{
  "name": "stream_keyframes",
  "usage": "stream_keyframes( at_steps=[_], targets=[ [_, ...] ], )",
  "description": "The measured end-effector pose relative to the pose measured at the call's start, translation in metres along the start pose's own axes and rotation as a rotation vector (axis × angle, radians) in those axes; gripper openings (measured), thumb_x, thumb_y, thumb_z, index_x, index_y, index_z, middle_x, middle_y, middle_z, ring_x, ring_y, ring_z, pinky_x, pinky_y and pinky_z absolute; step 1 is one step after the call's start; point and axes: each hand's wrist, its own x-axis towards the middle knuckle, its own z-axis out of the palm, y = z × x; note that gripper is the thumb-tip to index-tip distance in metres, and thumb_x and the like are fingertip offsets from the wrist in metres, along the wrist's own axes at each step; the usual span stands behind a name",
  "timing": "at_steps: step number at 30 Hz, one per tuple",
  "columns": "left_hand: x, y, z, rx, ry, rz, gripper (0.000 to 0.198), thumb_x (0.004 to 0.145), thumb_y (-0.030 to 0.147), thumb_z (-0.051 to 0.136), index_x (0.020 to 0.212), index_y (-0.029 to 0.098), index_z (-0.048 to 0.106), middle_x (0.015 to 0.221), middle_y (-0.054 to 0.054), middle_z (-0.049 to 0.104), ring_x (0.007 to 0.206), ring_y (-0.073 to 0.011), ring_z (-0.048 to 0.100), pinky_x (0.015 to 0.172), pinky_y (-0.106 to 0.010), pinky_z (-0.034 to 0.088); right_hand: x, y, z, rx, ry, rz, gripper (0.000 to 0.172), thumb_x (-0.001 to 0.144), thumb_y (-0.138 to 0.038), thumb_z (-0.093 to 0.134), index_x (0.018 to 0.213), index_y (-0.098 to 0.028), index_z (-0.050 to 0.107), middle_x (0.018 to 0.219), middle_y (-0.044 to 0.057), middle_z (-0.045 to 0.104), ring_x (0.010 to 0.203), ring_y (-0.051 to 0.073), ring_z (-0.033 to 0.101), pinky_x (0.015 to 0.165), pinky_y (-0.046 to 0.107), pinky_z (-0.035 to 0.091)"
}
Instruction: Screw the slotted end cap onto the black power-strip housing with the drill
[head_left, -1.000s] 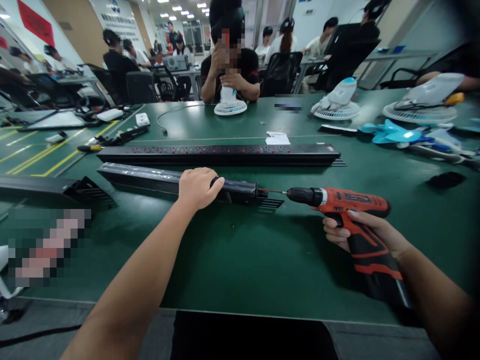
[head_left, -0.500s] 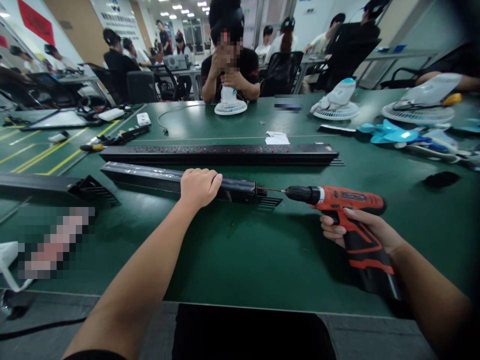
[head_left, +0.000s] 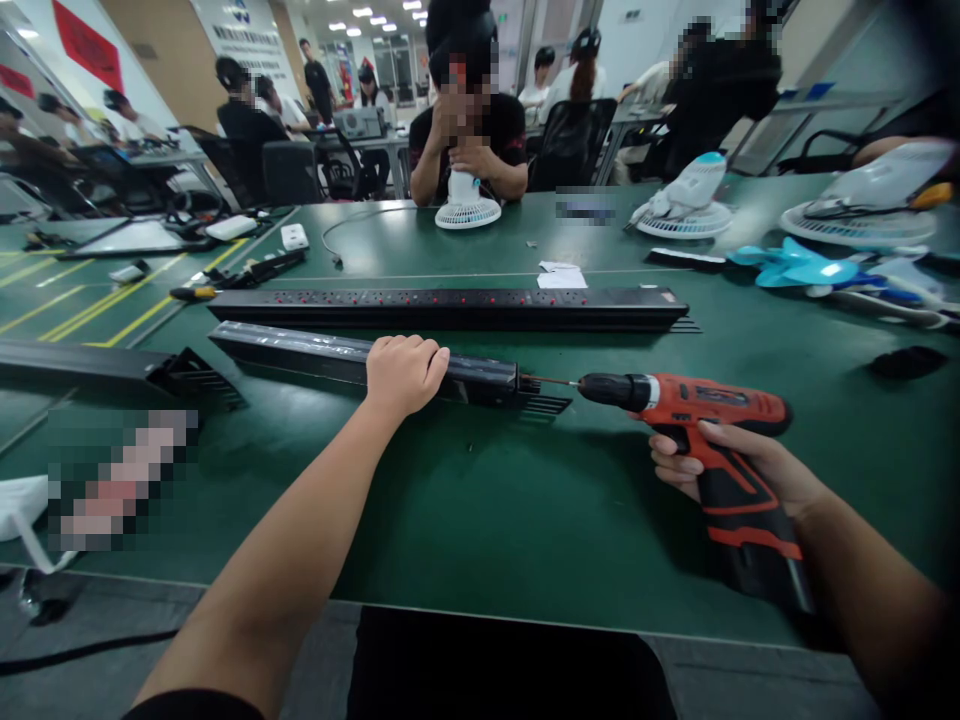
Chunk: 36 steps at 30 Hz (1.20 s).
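Note:
My left hand (head_left: 406, 376) is wrapped over a long black power strip housing (head_left: 300, 346) lying on the green table. Its right end has a slotted bracket (head_left: 546, 403) sticking out. In my right hand (head_left: 772, 468) is a red and black cordless drill (head_left: 724, 402), gripped by the handle with the fingers near the trigger. The long thin bit (head_left: 553, 380) points left at the end of the housing. Whether its tip sits on a screw cannot be seen. Just behind lies a second black power strip (head_left: 450, 312) with a row of red dots on top.
Another black housing (head_left: 82, 368) lies at the left. A screwdriver (head_left: 193, 294) touches the rear strip's left end. Paper scraps (head_left: 561, 276), white fans (head_left: 682, 205) and blue fan blades (head_left: 795, 265) lie farther back. Across the table sits a person (head_left: 469, 140) holding a small fan.
The whole view has shifted slightly, so things appear a little farther right. Both hands keep their grip, and the drill stays lined up with the end of the housing.

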Motion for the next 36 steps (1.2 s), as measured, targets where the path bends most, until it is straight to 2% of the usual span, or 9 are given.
stream_keyframes(
  at_steps=[5,8,12,19,28,36],
  targets=[
    [0.0,0.001,-0.002,-0.005,-0.02,-0.017,0.054,0.108,0.041,0.033,0.084,0.02,0.076,0.081,-0.009,0.074,0.078,-0.0258,0.065,0.08,-0.043,0.04,-0.001,-0.001,0.002,-0.025,0.005,0.014,0.028,0.061,-0.041,0.054,0.084,-0.026,0.054,0.06,-0.003,0.046,0.048,0.01,0.037,0.04,0.021,0.044],
    [0.001,0.002,-0.004,-0.03,-0.037,-0.031,0.054,0.108,0.041,0.033,0.083,0.021,0.077,0.08,-0.008,0.075,0.077,-0.0256,0.065,0.081,-0.043,0.041,-0.001,-0.002,0.007,-0.034,0.013,-0.03,0.03,0.059,-0.039,0.056,0.085,-0.025,0.054,0.062,-0.003,0.048,0.048,0.01,0.037,0.04,0.021,0.043],
    [0.001,0.002,-0.004,-0.044,-0.04,-0.046,0.054,0.107,0.042,0.033,0.083,0.022,0.077,0.081,-0.008,0.076,0.078,-0.0258,0.066,0.083,-0.043,0.042,-0.001,-0.002,0.007,-0.061,-0.027,0.004,0.027,0.06,-0.043,0.055,0.08,-0.024,0.056,0.053,-0.003,0.045,0.047,0.011,0.037,0.04,0.022,0.042],
    [0.001,0.003,-0.004,-0.019,-0.059,-0.045,0.055,0.108,0.043,0.033,0.082,0.021,0.076,0.081,-0.009,0.075,0.08,-0.0267,0.066,0.083,-0.044,0.041,0.001,-0.001,-0.004,-0.06,-0.04,0.024,0.03,0.063,-0.044,0.051,0.084,-0.023,0.055,0.057,-0.003,0.046,0.05,0.011,0.036,0.043,0.022,0.041],
    [0.001,0.002,-0.004,-0.019,-0.05,-0.037,0.056,0.108,0.043,0.032,0.08,0.021,0.074,0.079,-0.008,0.075,0.078,-0.0256,0.066,0.081,-0.043,0.041,0.0,0.0,-0.004,-0.065,-0.02,0.008,0.03,0.063,-0.044,0.052,0.087,-0.026,0.053,0.059,-0.003,0.047,0.051,0.011,0.038,0.043,0.022,0.041],
    [0.002,0.002,-0.006,-0.046,-0.062,-0.04,0.056,0.108,0.043,0.031,0.077,0.022,0.072,0.079,-0.008,0.075,0.077,-0.0257,0.066,0.08,-0.042,0.04,0.0,0.001,-0.007,-0.076,-0.052,0.016,0.029,0.064,-0.046,0.05,0.084,-0.024,0.054,0.059,-0.003,0.045,0.051,0.011,0.037,0.044,0.022,0.04]
  ],
)
